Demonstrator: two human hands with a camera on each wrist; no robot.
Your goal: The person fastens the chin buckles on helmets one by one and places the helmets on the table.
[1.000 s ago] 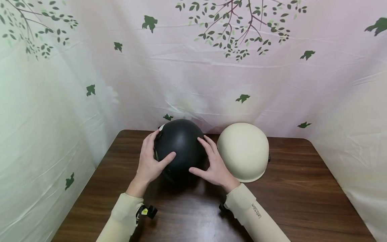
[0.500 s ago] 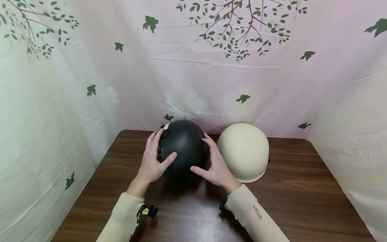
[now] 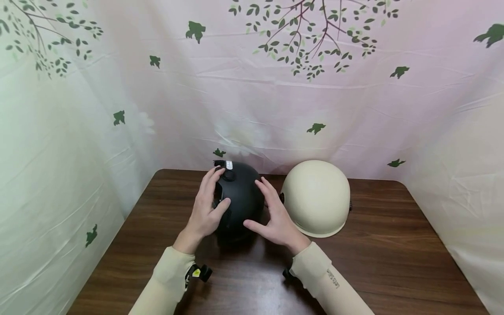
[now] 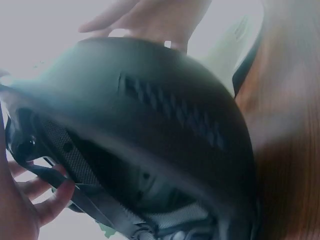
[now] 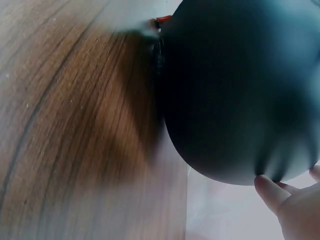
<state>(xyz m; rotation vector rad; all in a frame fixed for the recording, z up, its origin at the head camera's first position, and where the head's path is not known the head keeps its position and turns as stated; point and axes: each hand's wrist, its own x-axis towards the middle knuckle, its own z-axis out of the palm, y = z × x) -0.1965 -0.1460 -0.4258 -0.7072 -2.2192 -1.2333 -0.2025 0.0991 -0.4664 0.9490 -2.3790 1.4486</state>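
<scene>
Both hands hold a matte black helmet [image 3: 245, 197] above the table, tilted so its open side faces left. My left hand [image 3: 204, 210] grips its left rim, with the thumb on the shell. In the left wrist view, the fingers [image 4: 59, 200] curl in by the dark chin strap [image 4: 102, 205], and padding shows inside. My right hand [image 3: 278, 223] cups the opposite side, its fingertips [image 5: 270, 190] pressing the shell in the right wrist view. A small white patch [image 3: 229, 165] and a round black fitting [image 3: 229, 175] show near the helmet's top left.
A cream helmet [image 3: 316, 197] sits dome up just right of the right hand, on the dark wooden table [image 3: 393, 245]. A pale curtain [image 3: 252, 96] printed with leaves hangs behind and along both sides of the table.
The black helmet has turned between the hands, bringing the white patch and round fitting round toward the top. My left hand has shifted a little to the right; the cream helmet has stayed put.
</scene>
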